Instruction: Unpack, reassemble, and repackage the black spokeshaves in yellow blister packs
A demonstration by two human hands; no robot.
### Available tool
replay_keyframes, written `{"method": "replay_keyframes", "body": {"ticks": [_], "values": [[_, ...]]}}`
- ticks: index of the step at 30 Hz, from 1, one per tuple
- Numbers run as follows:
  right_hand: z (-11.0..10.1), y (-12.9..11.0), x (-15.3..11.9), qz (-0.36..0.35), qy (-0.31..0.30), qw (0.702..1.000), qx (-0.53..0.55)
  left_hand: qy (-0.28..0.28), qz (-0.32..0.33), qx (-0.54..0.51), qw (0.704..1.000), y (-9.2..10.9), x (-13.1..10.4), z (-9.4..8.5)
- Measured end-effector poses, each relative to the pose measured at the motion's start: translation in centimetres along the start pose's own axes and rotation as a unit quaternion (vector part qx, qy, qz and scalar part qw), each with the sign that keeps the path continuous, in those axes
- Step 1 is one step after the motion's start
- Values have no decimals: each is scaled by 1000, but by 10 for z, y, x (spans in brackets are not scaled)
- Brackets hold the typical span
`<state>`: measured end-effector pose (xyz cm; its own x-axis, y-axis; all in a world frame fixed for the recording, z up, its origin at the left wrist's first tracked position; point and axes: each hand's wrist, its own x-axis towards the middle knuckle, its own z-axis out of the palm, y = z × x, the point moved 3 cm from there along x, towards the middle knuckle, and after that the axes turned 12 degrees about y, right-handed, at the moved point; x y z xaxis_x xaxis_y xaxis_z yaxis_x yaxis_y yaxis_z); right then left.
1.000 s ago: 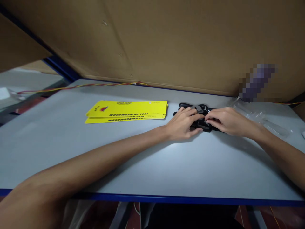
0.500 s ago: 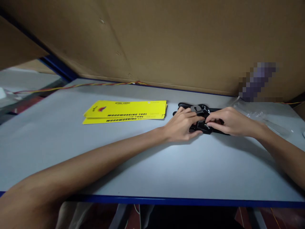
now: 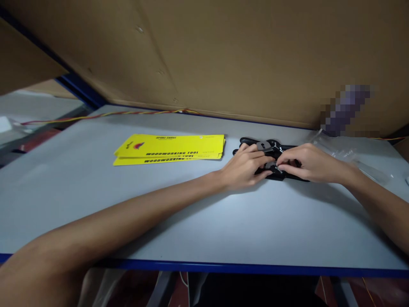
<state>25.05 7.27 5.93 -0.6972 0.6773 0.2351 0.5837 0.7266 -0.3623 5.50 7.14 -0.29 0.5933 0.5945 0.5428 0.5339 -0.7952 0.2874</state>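
Note:
Black tools with long handles point(image 3: 274, 147) lie side by side on the table, right of centre, with grey metal plates and small silver screws on them. My left hand point(image 3: 245, 165) rests over the nearer tool, its fingers bent around the tool's left part and holding it down. My right hand point(image 3: 297, 162) has thumb and forefinger pinched at a small silver screw point(image 3: 277, 169) on that same tool. The handles at the left and right are partly hidden under my hands.
Yellow printed cards point(image 3: 172, 147) lie stacked left of my hands on the grey table point(image 3: 204, 221). Clear plastic bags point(image 3: 341, 153) lie to the right. A cardboard wall point(image 3: 223, 55) stands behind, with a red and yellow wire point(image 3: 128, 113) along its foot.
My left thumb has drawn in slightly against the nearer tool, and more of its grey plate shows. My right fingers remain at the screw.

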Motion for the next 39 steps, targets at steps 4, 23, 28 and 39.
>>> {"method": "replay_keyframes", "body": {"ticks": [4,23,28,39], "values": [[-3,-2,1,0,7,1000,-15,-7,-8,-12,1000,1,1,-1],[12,-2,-1,-50,11,996,-76,-15,-12,-17,1000,1,3,-1],[14,-11,-4,-80,0,976,-202,-7,6,-9,1000,2,2,-1],[18,-21,-6,-71,-24,966,-248,-17,-7,-6,1000,-1,3,1]]}}
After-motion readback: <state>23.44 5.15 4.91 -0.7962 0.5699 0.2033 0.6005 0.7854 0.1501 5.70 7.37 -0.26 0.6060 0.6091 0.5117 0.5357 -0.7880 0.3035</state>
